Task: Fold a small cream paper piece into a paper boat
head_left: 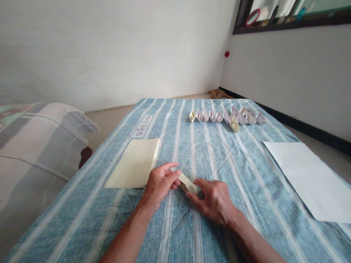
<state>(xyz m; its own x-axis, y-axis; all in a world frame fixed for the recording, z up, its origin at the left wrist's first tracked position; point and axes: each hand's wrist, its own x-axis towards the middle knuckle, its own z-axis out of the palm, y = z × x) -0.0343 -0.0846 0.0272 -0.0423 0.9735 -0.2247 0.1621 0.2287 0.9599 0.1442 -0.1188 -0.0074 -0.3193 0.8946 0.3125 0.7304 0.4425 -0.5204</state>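
Note:
Between my hands is a small folded piece of pale yellow paper (188,183), tilted just above the striped cloth. My left hand (162,180) pinches its upper left end between thumb and fingers. At its lower right end, my right hand (212,197) grips it with the thumb below and the fingers above. Left of my left hand lies a stack of pale yellow paper sheets (134,162). Farther back stands a row of folded paper pieces (219,117), mostly pale lilac, with a yellow one (234,125) at the front and another yellow one at the left end.
The table (109,226) wears a blue and white striped cloth printed "With love". White sheets (309,175) lie at its right edge. A grey and white covered piece of furniture (41,146) stands left. A dark-framed window (290,16) is at upper right.

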